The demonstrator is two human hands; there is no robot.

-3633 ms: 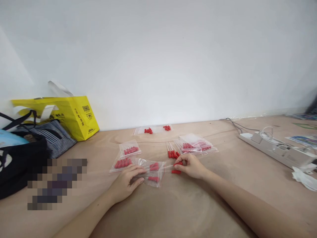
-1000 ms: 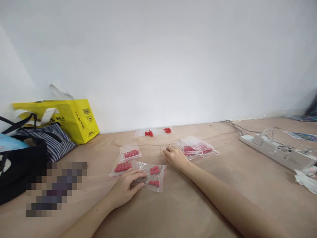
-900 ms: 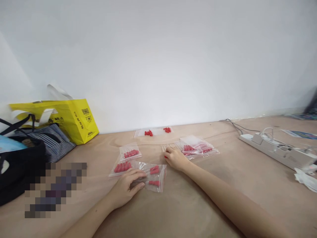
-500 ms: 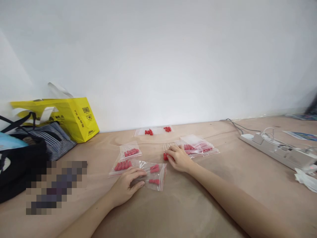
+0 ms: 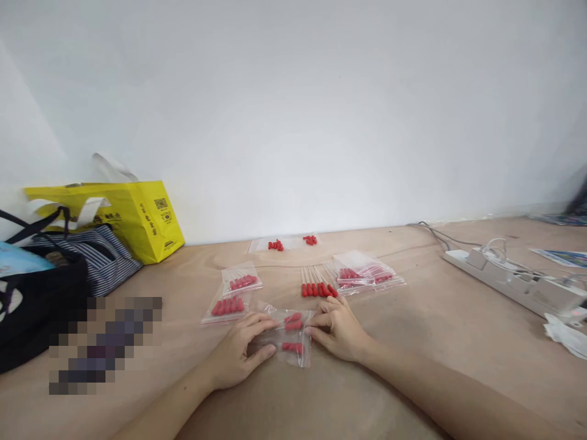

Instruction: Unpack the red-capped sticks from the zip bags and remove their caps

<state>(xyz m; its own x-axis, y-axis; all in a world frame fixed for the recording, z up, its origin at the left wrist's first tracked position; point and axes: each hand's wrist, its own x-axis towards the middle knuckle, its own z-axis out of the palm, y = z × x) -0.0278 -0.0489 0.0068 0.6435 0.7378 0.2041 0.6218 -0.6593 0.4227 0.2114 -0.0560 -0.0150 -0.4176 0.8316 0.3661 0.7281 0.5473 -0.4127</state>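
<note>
On the wooden table (image 5: 293,409), between both hands, a clear bag (image 5: 287,337) containing three red-ended pieces (image 5: 293,326) was found laid flat. Its left part was covered by the left hand (image 5: 238,351), with thumb and fingers parted and nothing clenched, apparently so that the plastic was kept from sliding. Its right edge appeared to be pinched between thumb and finger of the right hand (image 5: 338,330), presumably so that the edge was steadied. Loose pieces (image 5: 309,290) were ranged side by side just beyond that hand, red ends nearest, judged convenient for reach. Two filled bags (image 5: 228,306) were placed farther left, probably for separation.
</note>
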